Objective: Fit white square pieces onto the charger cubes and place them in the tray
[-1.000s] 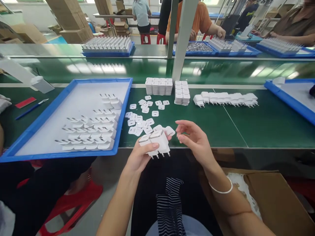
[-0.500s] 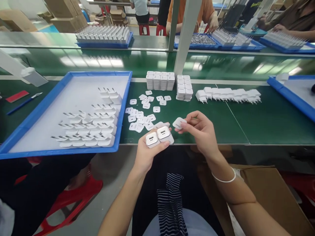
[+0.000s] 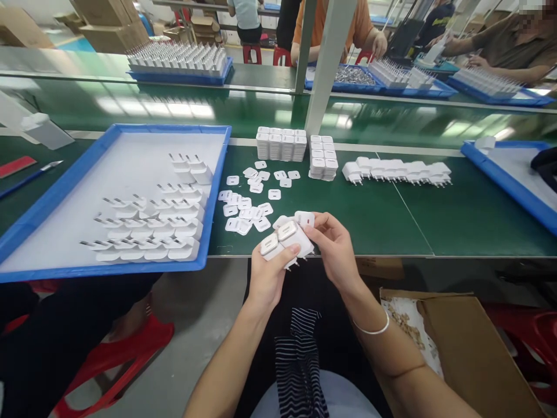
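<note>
Progress, judged from the layout: several rows of finished chargers (image 3: 148, 229) lie in the blue tray (image 3: 65, 186) at left of frame, which is roughly half filled. Loose cover plates (image 3: 246, 206) remain scattered on the green bench (image 3: 378, 215) at centre, so work appears ongoing. The left hand (image 3: 267, 273) is clamped around two charger bodies (image 3: 285, 238) at lower centre, socket faces up. The right hand (image 3: 335, 247) pinches one white cover plate (image 3: 304, 219) against them, fingers curled.

open: green bench (image 3: 383, 215) right of hands | blocked: loose caps (image 3: 246, 206), blue tray (image 3: 213, 191) left
</note>
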`<action>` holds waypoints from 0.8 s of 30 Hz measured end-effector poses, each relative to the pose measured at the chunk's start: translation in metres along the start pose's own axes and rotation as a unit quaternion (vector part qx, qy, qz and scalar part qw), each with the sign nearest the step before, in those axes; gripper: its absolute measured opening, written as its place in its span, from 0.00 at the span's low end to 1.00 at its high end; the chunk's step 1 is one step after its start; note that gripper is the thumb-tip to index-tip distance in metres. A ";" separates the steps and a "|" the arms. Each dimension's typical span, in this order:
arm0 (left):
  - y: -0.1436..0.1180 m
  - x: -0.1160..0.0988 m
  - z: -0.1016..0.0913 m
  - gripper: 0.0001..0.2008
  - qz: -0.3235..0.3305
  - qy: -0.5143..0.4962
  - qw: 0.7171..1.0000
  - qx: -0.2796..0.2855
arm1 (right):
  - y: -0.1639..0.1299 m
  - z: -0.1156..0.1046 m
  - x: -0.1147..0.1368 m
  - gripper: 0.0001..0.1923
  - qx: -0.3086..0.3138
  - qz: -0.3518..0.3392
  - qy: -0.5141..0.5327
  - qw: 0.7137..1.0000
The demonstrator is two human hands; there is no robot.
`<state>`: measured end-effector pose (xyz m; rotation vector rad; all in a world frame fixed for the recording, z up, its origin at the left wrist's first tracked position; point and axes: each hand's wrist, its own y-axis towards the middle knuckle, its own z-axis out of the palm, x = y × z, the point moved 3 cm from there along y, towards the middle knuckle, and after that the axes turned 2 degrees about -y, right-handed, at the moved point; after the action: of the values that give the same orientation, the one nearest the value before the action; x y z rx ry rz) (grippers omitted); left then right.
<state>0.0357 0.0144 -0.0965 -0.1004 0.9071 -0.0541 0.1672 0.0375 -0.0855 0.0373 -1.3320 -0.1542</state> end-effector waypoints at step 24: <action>-0.013 -0.039 0.001 0.23 0.334 0.418 0.839 0.097 | -0.008 -0.004 0.053 0.05 0.138 0.014 -0.084 0.987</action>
<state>0.0124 0.0046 -0.0639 0.4750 1.7648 0.5020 0.1823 0.0226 -0.0360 0.2441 -1.5131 0.0530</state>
